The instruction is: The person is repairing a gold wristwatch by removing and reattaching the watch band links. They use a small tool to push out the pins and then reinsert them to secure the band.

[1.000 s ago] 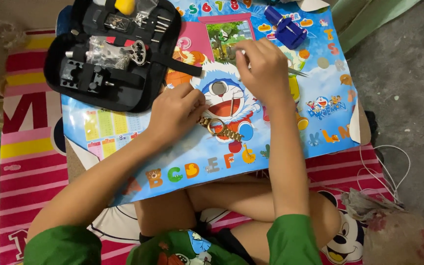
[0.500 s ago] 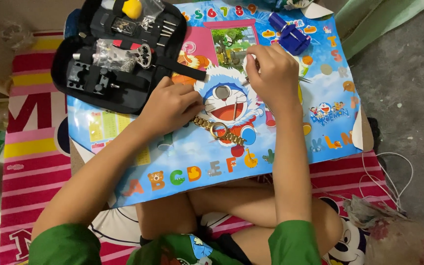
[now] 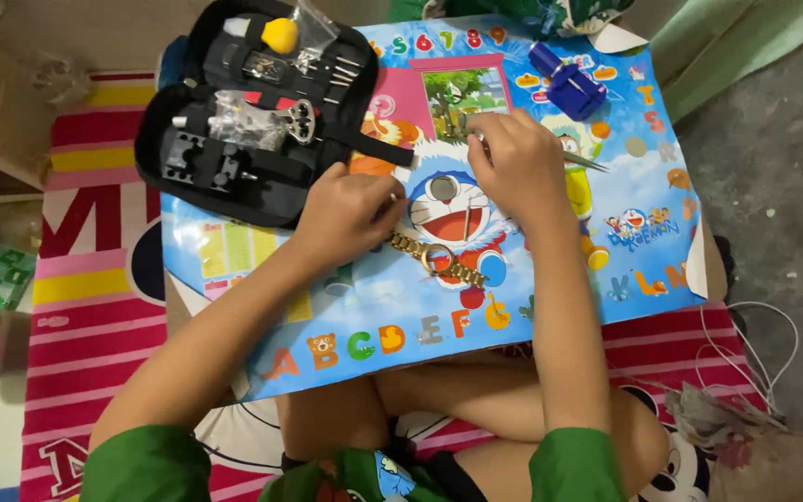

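We see our left hand (image 3: 350, 209) curled on the blue cartoon poster board (image 3: 327, 307), its fingertips pressed together on one end of a gold metal watch band (image 3: 439, 260), which runs from just under those fingers down and away toward the space below our right hand. Our right hand (image 3: 518, 172) is closed in a pinch on a pair of thin metal tweezers (image 3: 583, 161), whose points stick out past the far side of that hand; what the tips grip, if anything, we cannot tell. Between the two hands, just beside the right thumb, lies one small round grey disc (image 3: 441, 190) on the printed cartoon face. Up and outward from the left hand lies one black zip case (image 3: 253, 112), folded open into two halves, with small tools strapped inside, one yellow ball-shaped piece (image 3: 280, 35) at its far end and clear plastic bags over some of the tools. Beyond the right hand stands one blue plastic tool (image 3: 567, 82). Along the board's near edge, below both wrists, runs a row of bright block letters, and a row of coloured numerals runs along the far edge. Under the board lies a pink striped mat (image 3: 76, 307).
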